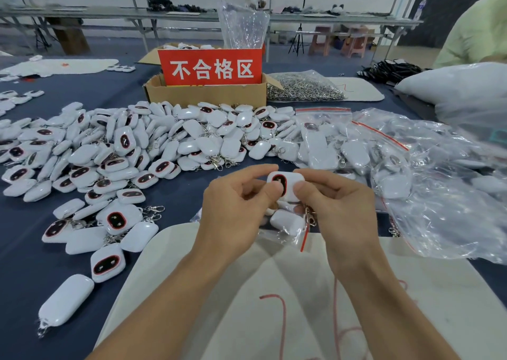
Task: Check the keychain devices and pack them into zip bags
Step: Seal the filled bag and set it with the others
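1. Head view: at a bench (170, 250) covered in dark blue cloth, the left hand (236, 208) and right hand (337, 203) together pinch one white keychain device (286, 185), its dark face turned up, above a pale mat (274, 291).
2. Just under the hands lies a zip bag (285, 228) with a red strip, holding another device.
3. A heap of white devices (142, 145) spreads across the bench; packed bags (384, 162) pile up at the right.
4. Behind stands a cardboard box (205, 92) with a red sign (210, 67), beside loose metal clasps (304, 86).
5. Long tables (109, 14) line the far wall.
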Available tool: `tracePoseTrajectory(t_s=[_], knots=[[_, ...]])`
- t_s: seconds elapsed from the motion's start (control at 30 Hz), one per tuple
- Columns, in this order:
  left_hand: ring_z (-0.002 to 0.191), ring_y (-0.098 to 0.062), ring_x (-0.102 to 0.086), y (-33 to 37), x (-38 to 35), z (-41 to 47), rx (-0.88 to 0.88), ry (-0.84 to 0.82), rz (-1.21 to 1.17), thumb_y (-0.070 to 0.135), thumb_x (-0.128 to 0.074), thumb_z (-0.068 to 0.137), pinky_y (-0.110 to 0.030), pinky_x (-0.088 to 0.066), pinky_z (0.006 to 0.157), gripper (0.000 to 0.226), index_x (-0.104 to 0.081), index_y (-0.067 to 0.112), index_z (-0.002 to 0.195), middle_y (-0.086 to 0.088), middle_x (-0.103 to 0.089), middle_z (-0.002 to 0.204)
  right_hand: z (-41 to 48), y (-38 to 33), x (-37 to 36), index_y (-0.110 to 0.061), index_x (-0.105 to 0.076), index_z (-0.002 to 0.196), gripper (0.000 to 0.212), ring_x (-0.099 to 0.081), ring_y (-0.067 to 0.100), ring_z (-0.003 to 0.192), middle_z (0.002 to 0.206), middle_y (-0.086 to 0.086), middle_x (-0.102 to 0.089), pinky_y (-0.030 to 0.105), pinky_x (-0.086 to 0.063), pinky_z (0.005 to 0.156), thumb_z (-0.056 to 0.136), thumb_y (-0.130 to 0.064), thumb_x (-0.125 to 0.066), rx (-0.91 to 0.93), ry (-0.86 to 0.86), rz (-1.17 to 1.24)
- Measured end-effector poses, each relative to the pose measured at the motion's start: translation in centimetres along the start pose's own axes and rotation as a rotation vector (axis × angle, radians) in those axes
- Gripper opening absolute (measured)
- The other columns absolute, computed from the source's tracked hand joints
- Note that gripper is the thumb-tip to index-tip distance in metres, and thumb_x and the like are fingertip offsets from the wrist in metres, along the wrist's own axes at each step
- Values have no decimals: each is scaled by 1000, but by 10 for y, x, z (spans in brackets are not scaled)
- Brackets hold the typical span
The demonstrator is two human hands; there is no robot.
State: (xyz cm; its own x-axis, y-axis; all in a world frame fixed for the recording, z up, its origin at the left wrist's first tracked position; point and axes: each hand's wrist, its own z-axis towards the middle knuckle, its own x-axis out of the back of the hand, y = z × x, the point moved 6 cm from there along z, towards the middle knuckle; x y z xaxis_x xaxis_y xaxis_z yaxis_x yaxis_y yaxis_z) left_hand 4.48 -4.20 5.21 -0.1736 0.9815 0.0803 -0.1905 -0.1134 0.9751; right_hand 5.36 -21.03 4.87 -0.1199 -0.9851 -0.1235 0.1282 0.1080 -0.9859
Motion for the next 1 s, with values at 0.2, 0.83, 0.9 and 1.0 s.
tracePoseTrajectory(t_s=[0.2,0.83,0.9,1.0], knots=[[61,-18,-71,-3,0,1,169,-7,-239,15,-75,92,-22,-55,53,15,-83,26,87,-10,-78,77,-7,-7,-8,-35,-77,107,37,-74,2,87,93,-20,-78,24,-58,81,80,-11,-80,176,-117,-409],[73,-15,-57,-12,-33,-17,-118,-58,934,57,-52,91,-33,-34,59,30,-55,30,79,10,-62,65,4,-1,41,-24,-71,48,16,-43,10,39,39,-7,-51,25,-35,49,63,-25,-69,-276,67,-577],[66,-14,-52,-8,-28,-18,-150,-5,799,54,-49,91,-31,-35,57,30,-53,29,76,9,-56,59,5,5,35,-17,-69,48,27,-41,13,41,41,-1,-51,28,-33,52,75,-15,-70,-296,-16,-528],[62,-15,-46,0,-26,-20,-283,42,722,44,-55,96,-35,-34,57,25,-48,29,78,11,-49,55,6,13,18,-14,-61,52,33,-40,14,51,47,1,-49,32,-32,58,83,-19,-68,-255,-142,-536]])
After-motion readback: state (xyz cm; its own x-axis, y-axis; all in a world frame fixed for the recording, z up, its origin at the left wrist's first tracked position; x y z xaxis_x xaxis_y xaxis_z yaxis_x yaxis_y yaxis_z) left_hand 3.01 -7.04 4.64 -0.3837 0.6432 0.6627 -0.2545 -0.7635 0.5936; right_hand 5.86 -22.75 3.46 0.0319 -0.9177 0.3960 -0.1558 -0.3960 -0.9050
